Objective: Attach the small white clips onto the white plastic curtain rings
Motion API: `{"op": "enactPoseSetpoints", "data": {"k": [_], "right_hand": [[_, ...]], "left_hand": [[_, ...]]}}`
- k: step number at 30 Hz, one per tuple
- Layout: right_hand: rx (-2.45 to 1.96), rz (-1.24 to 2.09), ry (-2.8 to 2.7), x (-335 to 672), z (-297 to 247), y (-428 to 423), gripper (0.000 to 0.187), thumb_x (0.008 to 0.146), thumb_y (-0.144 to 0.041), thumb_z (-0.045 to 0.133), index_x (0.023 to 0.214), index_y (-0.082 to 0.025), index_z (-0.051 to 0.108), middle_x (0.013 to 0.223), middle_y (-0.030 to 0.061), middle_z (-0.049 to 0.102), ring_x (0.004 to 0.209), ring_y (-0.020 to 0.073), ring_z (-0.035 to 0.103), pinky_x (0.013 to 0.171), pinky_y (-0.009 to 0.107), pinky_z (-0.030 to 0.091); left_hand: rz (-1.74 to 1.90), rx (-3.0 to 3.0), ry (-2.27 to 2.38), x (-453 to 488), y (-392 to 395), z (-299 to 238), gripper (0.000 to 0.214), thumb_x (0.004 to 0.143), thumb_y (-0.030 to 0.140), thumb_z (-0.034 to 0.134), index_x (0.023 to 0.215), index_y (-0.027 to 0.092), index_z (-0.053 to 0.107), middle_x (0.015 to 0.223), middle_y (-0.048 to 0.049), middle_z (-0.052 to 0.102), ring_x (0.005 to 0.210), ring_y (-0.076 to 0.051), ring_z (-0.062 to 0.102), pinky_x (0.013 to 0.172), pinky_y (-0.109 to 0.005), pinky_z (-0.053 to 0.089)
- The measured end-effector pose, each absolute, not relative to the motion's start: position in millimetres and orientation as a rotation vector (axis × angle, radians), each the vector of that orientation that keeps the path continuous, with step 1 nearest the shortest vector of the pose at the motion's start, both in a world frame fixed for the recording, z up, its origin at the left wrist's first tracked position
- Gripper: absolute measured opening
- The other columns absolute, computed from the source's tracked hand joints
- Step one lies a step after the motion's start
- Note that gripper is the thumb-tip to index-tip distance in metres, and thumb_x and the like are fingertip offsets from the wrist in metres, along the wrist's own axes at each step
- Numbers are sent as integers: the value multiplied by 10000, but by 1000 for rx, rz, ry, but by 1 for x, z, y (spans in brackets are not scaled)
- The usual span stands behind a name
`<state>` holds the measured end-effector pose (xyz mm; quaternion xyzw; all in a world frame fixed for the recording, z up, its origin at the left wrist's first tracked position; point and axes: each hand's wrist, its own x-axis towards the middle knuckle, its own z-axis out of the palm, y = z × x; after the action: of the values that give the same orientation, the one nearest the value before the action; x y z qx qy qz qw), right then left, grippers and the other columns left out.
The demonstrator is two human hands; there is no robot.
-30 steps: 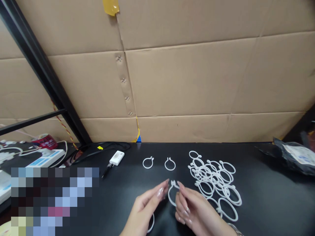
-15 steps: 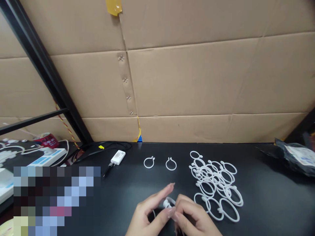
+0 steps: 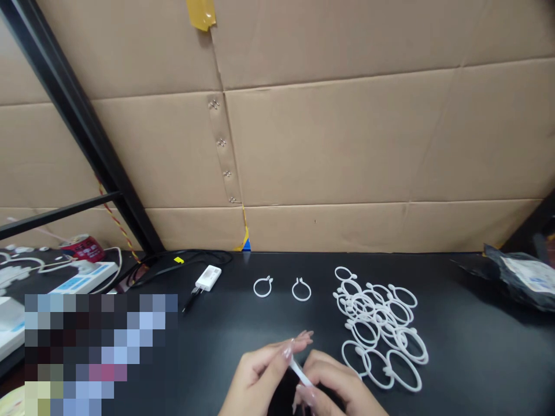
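Low in the head view, my left hand (image 3: 260, 375) and my right hand (image 3: 336, 390) meet over the black table (image 3: 468, 358). Both pinch one white plastic ring (image 3: 299, 372), seen edge-on between the fingertips. Two closed white rings (image 3: 262, 287) (image 3: 301, 289) lie side by side just beyond my hands. A loose pile of several white rings (image 3: 379, 326) lies to the right of my right hand.
A cardboard wall (image 3: 347, 138) stands behind the table. A white adapter with black cable (image 3: 207, 278) lies at left, beyond it a power strip (image 3: 82, 277) and a red can (image 3: 82, 247). A black metal frame (image 3: 73, 121) slants at left. A dark plastic bag (image 3: 520, 274) sits at far right.
My hands have drawn closer together and lower in the view. The ring, held upright and open a second ago, is now turned edge-on between my fingers.
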<state>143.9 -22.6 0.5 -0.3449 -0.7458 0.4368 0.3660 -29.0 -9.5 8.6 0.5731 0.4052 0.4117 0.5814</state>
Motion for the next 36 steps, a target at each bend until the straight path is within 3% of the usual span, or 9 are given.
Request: {"op": "enactPoseSetpoints", "data": {"k": [8,18,23,36], "right_hand": [[-895,1101,-1846,145,-3,-20,365,919,-397,475,658,-195,631,690,13,553,693,148,539,674,252,435],[-873,1296,-1603,146,1,-14,418,867,-462,546,548,-200,609,642,-3,520,679,158,515,756,299,426],[-880,1401,-1451,147,-3,-13,419,811,-483,616,503,-199,611,610,-9,502,649,156,499,721,300,418],[-872,1428,-1561,148,3,-14,460,821,-499,595,487,-184,580,595,-20,455,620,139,467,652,277,376]], "left_hand": [[844,1477,978,-39,-10,-1,486,912,556,364,1131,259,680,1267,-34,611,1266,-271,474,1142,-483,95],[905,1408,968,-30,-14,9,494,859,621,418,1103,289,690,1250,-25,620,1233,-280,510,1120,-471,213],[896,1392,928,-27,-14,5,524,866,637,374,1124,293,674,1287,-18,587,1262,-262,479,1113,-429,250],[1114,1909,686,-35,-10,-5,394,963,434,350,1264,280,552,1285,-76,568,1220,-257,521,986,-374,434]]}}
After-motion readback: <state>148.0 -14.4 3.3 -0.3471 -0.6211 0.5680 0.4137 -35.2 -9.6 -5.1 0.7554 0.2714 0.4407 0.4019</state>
